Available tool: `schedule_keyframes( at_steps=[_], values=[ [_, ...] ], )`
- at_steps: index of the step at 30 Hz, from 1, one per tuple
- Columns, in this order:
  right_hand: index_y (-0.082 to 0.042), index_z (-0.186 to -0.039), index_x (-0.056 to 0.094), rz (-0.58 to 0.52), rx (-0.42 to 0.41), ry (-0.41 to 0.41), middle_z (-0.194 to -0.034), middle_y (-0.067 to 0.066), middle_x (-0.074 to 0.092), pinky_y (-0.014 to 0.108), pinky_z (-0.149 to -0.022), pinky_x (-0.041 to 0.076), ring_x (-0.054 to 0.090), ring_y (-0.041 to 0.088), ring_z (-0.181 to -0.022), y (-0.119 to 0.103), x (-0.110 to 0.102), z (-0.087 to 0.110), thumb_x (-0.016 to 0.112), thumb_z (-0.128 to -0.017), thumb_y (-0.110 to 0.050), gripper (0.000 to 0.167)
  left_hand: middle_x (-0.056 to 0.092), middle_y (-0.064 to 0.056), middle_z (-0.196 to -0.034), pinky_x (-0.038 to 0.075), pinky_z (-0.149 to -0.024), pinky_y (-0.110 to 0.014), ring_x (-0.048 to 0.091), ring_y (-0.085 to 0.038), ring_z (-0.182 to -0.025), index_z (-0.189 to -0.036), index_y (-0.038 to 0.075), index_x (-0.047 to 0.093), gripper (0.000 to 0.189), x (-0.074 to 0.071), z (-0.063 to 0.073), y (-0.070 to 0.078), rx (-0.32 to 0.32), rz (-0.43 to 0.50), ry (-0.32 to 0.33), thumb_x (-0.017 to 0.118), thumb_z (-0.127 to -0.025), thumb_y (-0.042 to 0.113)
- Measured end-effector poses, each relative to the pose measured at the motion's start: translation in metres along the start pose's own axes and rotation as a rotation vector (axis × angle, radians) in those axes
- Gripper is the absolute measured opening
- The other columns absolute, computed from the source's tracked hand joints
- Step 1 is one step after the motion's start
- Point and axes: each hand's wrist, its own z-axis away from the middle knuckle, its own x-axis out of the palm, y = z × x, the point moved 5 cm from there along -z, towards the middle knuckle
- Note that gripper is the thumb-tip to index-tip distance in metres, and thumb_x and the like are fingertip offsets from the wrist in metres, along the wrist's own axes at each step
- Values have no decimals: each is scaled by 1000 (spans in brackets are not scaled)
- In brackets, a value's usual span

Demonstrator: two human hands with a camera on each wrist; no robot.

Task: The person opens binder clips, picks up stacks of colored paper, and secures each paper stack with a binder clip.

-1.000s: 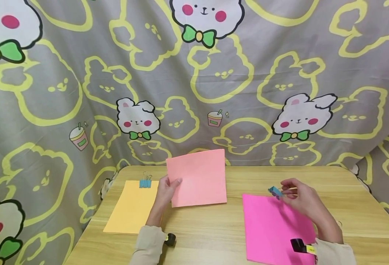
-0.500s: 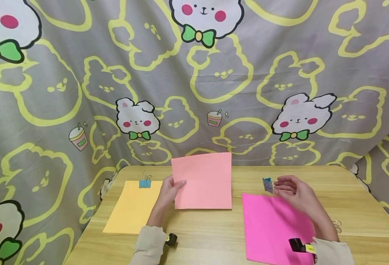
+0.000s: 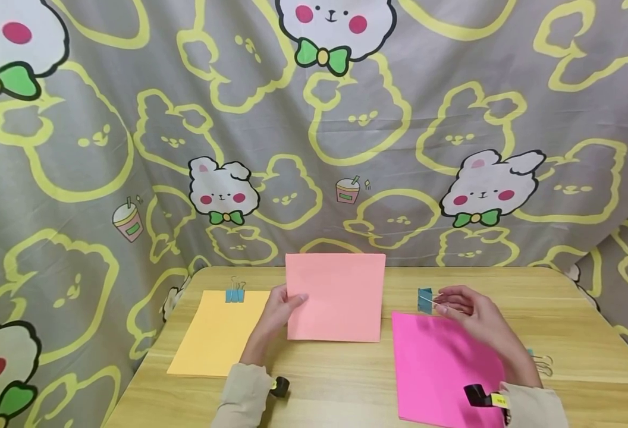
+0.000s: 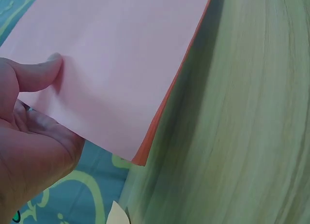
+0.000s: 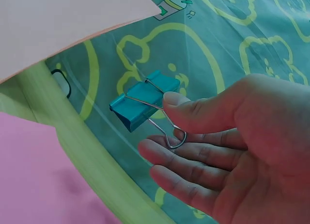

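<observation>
A stack of light pink paper (image 3: pixel 335 297) stands tilted above the middle of the table, gripped at its left edge by my left hand (image 3: pixel 280 306), thumb on the front face. In the left wrist view, several sheet edges of the pink paper (image 4: pixel 111 69) show at one corner. My right hand (image 3: pixel 477 315) pinches a blue binder clip (image 3: pixel 425 300) by its wire handles, above the far edge of the magenta paper. The right wrist view shows the binder clip (image 5: pixel 145 98) with my thumb on a wire handle; its mouth points away from the palm, holding no paper.
At left lies yellow paper (image 3: pixel 217 339) with a blue binder clip (image 3: pixel 235 295) on its far edge. Magenta paper (image 3: pixel 442 368) lies under my right hand. Another binder clip (image 3: pixel 541 362) sits right of my right wrist. A patterned curtain (image 3: pixel 314 131) hangs behind the table (image 3: pixel 341 386).
The pink paper has moved right and slightly down with my left hand. The binder clip in my right hand has shifted left and turned, its mouth now toward the pink paper.
</observation>
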Motion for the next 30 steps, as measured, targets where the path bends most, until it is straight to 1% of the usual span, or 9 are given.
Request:
schedule_keyframes(
  at_steps=[5, 8, 12, 21, 26, 30],
  values=[
    [9, -128, 59, -1, -11, -6, -118, 23, 68, 21, -80, 56, 66, 0, -97, 0, 3, -2, 71, -98, -12, 39, 73, -15, -93, 58, -68, -30, 70, -18, -79, -119, -13, 62, 23, 2, 0, 0, -12, -7, 4, 59, -101, 1],
    [8, -126, 60, 3, -8, -11, -118, 22, 68, 21, -80, 56, 67, 2, -97, 0, 5, -3, 71, -98, -11, 36, 73, -16, -94, 58, -68, -29, 69, -17, -79, -119, -13, 63, 23, 4, -1, 0, -11, -7, 5, 59, -101, 0],
    [8, -125, 59, -11, -6, -15, -117, 22, 69, 21, -81, 56, 68, 3, -96, 0, 7, -4, 71, -98, -11, 36, 72, -16, -95, 58, -68, -29, 70, -17, -79, -120, -13, 62, 23, 6, -1, 1, -6, 1, -10, 59, -101, 0],
    [13, -119, 60, -124, -54, -66, -108, 25, 71, 26, -80, 58, 73, 11, -92, -6, 14, -4, 68, -99, -5, 28, 72, -12, -89, 58, -66, -28, 69, -16, -75, -117, -12, 63, 21, 13, 1, 2, -6, 16, -46, 59, -101, 1],
    [14, -116, 60, -179, -69, -79, -105, 21, 73, 28, -79, 59, 74, 14, -91, -5, 16, -5, 69, -98, -4, 27, 73, -13, -91, 58, -67, -29, 69, -16, -76, -118, -12, 63, 22, 18, 1, 2, -1, 20, -60, 60, -100, 1],
    [17, -115, 58, -231, -104, -94, -106, 23, 72, 28, -79, 60, 74, 13, -92, -4, 20, -6, 67, -97, 2, 25, 73, -14, -91, 58, -67, -29, 69, -16, -76, -118, -13, 63, 23, 20, 0, 1, -5, 20, -63, 60, -100, 1]
  ],
)
